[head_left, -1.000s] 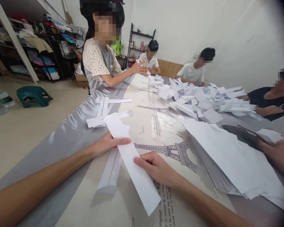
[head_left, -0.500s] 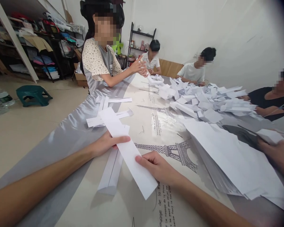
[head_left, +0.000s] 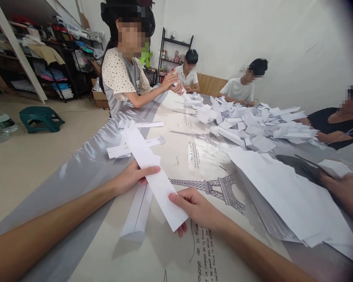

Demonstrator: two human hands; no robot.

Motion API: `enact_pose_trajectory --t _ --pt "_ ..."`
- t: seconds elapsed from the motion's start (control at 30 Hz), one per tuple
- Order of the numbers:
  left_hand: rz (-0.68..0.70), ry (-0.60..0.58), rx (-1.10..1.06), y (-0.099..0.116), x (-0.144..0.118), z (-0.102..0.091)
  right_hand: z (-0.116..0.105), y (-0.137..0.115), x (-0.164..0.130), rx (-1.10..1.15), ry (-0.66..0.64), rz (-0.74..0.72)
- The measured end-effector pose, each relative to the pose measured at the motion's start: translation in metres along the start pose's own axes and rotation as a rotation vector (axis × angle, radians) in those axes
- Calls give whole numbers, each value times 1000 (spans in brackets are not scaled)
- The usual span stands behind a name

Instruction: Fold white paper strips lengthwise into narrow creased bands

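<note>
Between my two hands lies a long white folded paper strip (head_left: 155, 176), held slantwise above the table. My left hand (head_left: 135, 176) pinches its left edge near the middle, thumb on top and fingers beneath. Lower down, my right hand (head_left: 191, 205) grips the right edge, with fingertips showing under the strip's near end. Below it, another folded paper strip (head_left: 138, 217) with a dark line along it rests on the tablecloth. Farther off, several folded strips (head_left: 126, 149) lie crossed over one another.
A stack of white paper sheets (head_left: 282, 196) lies to the right. Behind it spreads a large heap of folded papers (head_left: 250, 121). Other people sit around the table, one person (head_left: 123, 78) at the far left side. A green stool (head_left: 41, 117) stands on the floor.
The held strip has slid slightly up and away from me, so its near end now sits higher and my right fingertips show beneath it. Both hands stay nearly in place.
</note>
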State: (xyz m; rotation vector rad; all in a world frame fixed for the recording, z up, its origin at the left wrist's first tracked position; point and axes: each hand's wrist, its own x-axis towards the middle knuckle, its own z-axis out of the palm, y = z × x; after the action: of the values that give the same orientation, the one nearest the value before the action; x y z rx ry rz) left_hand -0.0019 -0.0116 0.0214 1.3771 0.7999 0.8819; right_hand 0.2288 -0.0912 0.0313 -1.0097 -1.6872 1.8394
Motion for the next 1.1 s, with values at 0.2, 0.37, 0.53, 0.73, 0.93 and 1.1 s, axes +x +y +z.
enact_pose_trajectory --t 0.2,0.37,0.53,0.73,0.93,1.1 --pt "7 24 -18 -2 3 -3 -1 1 -2 -104 -8 25" --pt "8 -195 266 5 -3 -1 -1 3 -2 -109 10 19" --pt "14 -69 117 2 -1 -1 -2 5 -1 -83 3 63" --pt "32 33 -42 -1 2 -1 -1 3 -1 -91 21 59" --pt "61 40 -74 1 3 0 -1 4 0 -89 -3 59" --pt "30 -51 21 -1 1 -2 0 5 -1 -98 9 43"
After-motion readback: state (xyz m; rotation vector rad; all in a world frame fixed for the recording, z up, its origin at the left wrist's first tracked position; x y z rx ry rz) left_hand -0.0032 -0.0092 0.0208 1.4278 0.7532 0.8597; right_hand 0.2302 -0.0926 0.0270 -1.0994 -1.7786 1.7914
